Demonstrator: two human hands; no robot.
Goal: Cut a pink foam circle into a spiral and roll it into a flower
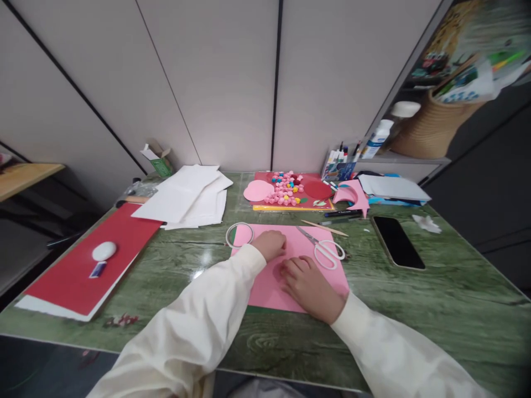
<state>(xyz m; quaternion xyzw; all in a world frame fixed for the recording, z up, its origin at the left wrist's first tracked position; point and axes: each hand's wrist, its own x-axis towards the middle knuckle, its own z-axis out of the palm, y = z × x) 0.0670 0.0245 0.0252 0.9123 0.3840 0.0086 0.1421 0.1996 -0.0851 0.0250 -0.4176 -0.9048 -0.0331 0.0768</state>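
Observation:
A pink paper sheet [269, 284] lies on the green table in front of me. My left hand [270, 244] rests on its upper left part with the fingers curled under. My right hand [309, 287] lies on the sheet's middle, fingers bent and pressed together against the paper; what they hold, if anything, is hidden. White-handled scissors [326, 250] lie on the sheet just beyond my right hand. A white tape ring [239, 234] sits at the sheet's upper left corner, beside my left hand.
A black phone [397, 242] lies to the right. A red sheet [89, 260] with a white oval object is at the left. White papers [186, 198], a red board with small coloured pieces [288, 190], pens, a wooden stick [324, 228] and a pen holder [338, 166] stand behind.

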